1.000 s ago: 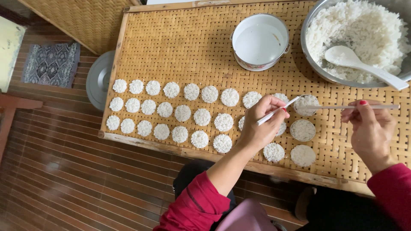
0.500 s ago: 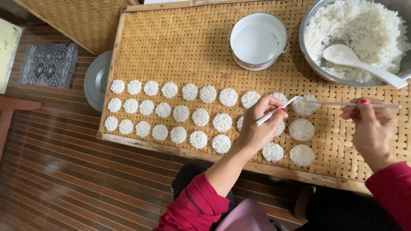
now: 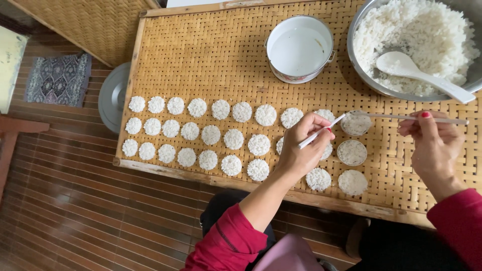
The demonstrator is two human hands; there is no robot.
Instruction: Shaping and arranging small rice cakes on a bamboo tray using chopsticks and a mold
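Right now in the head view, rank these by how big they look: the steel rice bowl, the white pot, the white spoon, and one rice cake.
1. Steel rice bowl, though cut off by the frame.
2. White pot.
3. White spoon, long but narrow.
4. Rice cake, smallest.

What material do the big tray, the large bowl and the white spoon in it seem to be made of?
Tray: woven bamboo or similar strips, matte tan, with a visible basket weave and a wooden frame.
Bowl: metal, probably steel, with a grey shiny rim.
Spoon: smooth glossy white, plastic or ceramic; the look leaves it open.
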